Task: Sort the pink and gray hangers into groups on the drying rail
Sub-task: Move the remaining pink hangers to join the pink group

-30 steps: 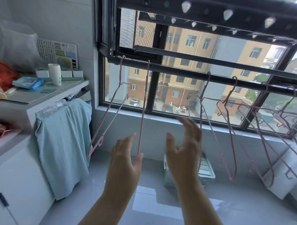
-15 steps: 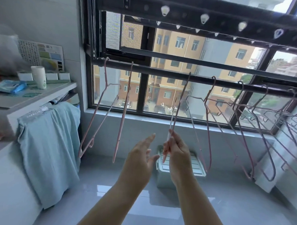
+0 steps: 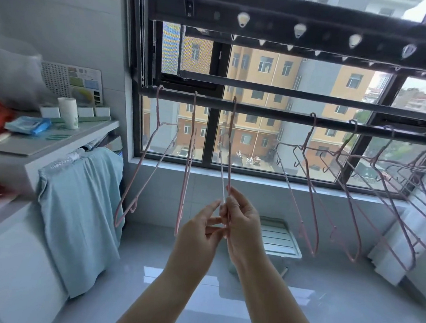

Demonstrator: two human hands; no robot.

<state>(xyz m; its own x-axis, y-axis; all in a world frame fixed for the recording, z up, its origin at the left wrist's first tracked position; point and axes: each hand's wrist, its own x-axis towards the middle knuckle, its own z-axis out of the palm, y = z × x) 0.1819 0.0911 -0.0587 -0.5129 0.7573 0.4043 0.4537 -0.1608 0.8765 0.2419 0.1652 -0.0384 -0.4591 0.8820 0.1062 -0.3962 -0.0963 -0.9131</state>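
- A white shelf (image 3: 61,140) stands at the far left, with a white cup (image 3: 68,113), a blue packet (image 3: 29,125) and a printed card (image 3: 72,82) leaning on the wall behind.
- A pale green cloth (image 3: 80,209) hangs down from the shelf's front edge.
- The dark rail (image 3: 270,111) runs across the window, dropping toward the right.
- At the rail's left end hangs a pink hanger (image 3: 143,165), turned partly side-on, its lower corner near the cloth.
- Just to its right hangs a second hanger (image 3: 185,174), also pink, seen nearly edge-on and hanging straight down.
- Next comes the third hanger (image 3: 230,147), pink, hooked over the rail and seen edge-on; both hands meet at its lower part.
- The left hand (image 3: 199,236) is raised with its thumb and fingers closing on the hanger's thin lower wire; how firm the grip is cannot be told.
- The right hand (image 3: 243,226) pinches the same hanger between thumb and fingertips, just beside the left hand.
- Behind the hands, a white slatted box (image 3: 280,240) sits on the grey floor.
- To the right, apart from the held one, a crowded group of hangers (image 3: 347,191) hangs tilted and overlapping along the rail; most look pink, and their colours toward the far right are hard to tell.
- A white towel (image 3: 396,252) hangs at the far right, behind those hangers.
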